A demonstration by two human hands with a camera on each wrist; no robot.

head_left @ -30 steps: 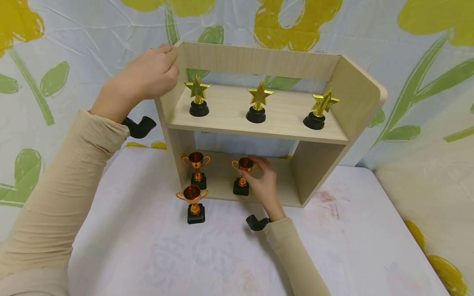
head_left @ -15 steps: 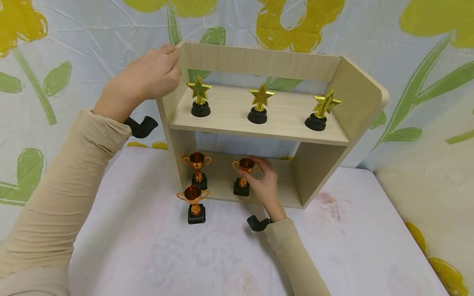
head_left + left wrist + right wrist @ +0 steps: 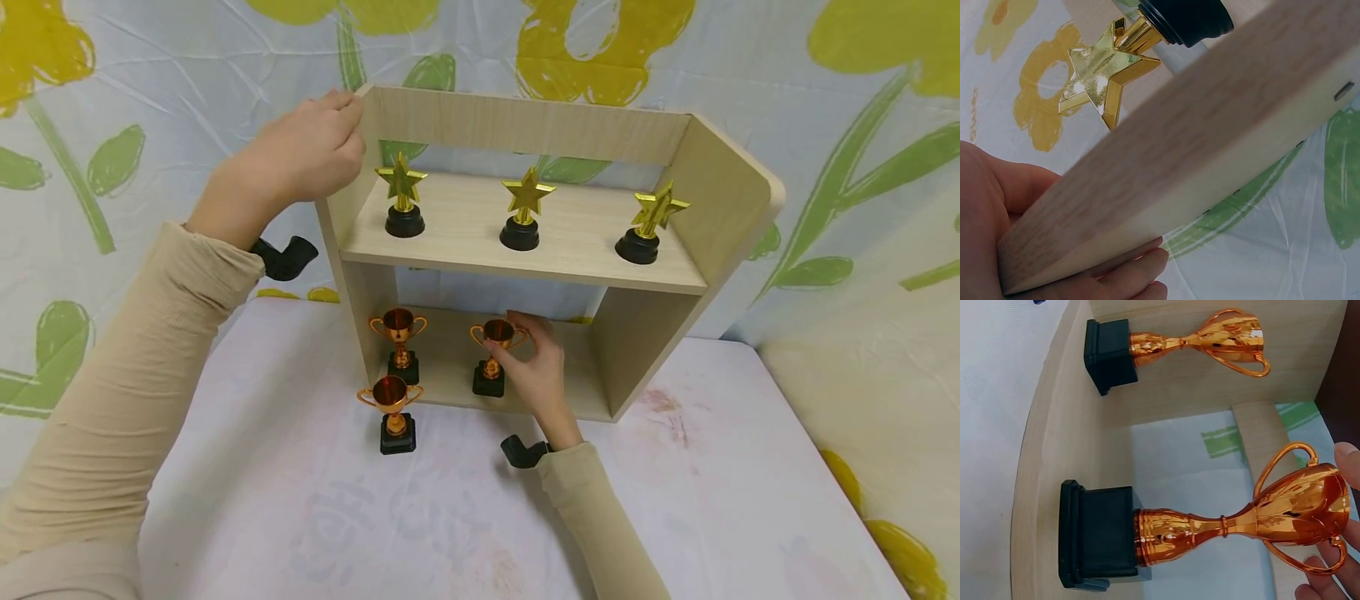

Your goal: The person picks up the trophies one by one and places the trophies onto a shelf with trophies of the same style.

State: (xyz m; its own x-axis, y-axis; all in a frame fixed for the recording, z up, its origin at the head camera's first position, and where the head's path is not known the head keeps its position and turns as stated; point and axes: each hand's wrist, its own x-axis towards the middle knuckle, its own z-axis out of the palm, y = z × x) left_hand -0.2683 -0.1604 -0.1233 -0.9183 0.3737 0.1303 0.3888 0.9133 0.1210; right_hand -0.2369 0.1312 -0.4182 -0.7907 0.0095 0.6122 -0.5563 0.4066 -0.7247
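A two-tier wooden shelf [image 3: 525, 271] stands on the table. My left hand [image 3: 311, 150] grips the top of its left side panel, thumb on one face and fingers on the other in the left wrist view. On the lower tier, an orange-gold trophy cup [image 3: 1297, 512] stands upright on its black base. My right hand [image 3: 534, 367] is around the cup's bowl, fingers spread beside the rim and handle, with a gap at the thumb in the right wrist view. Another trophy cup [image 3: 401, 329] stands at the left of that tier. A third trophy cup [image 3: 392, 408] stands in front on the table.
Three gold star trophies, left [image 3: 402, 187], middle [image 3: 525, 200] and right [image 3: 651, 218], stand on the upper tier. The table [image 3: 315, 517] has a white cloth. A flower-patterned curtain [image 3: 750, 75] hangs behind.
My right hand's index finger has lifted slightly off the cup's rim. The cup has kept its place on the lower tier. My left hand still holds the side panel.
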